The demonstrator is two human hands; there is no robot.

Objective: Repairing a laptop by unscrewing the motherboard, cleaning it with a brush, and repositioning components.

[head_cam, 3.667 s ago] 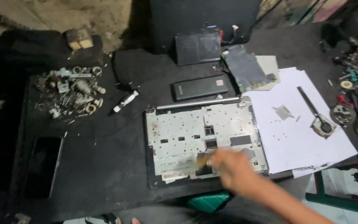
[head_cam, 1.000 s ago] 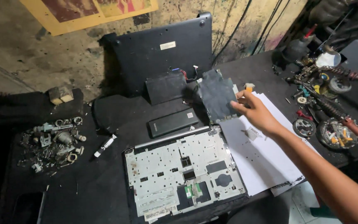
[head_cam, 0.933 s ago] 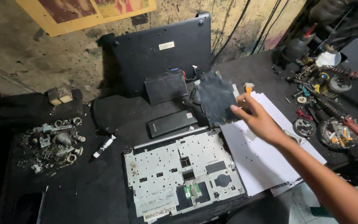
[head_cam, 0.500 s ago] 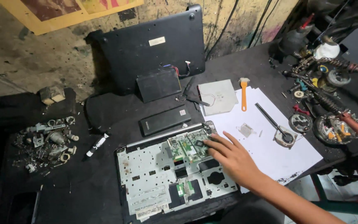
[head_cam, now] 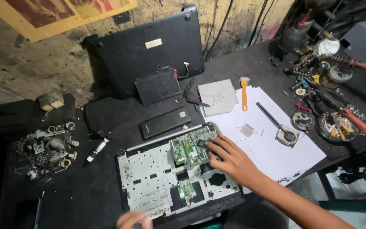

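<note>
Left of the opened laptop base a heap of small metal parts lies well apart on the dark table. At the base's near edge the left hand rests (barely in view, so its grip cannot be told). On the base's far right corner sits the green circuit board, where the right hand presses loosely spread fingertips, clasping nothing; white paper sheets lie just right of the base.
</note>
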